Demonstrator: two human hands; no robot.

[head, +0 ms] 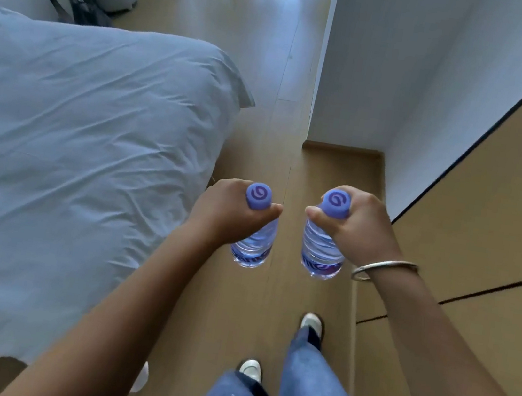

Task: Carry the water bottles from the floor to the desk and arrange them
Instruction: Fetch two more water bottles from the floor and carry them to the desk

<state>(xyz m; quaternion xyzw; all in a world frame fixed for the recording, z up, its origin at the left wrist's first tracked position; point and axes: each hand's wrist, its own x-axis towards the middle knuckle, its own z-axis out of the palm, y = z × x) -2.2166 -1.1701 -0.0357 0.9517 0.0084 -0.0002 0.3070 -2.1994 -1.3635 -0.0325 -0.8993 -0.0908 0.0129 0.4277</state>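
Bottles (253, 242) held, wooden floor (263, 124), bed (77, 138)

Bare forearms, no sleeves showing. A thin silver bangle (383, 269) circles the right wrist. Below, loose blue jeans (304, 382) with frayed hems, and white shoes (250, 369) with dark trim.

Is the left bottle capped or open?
Capped: a purple cap sits on the left bottle, above the left hand gripping its neck.
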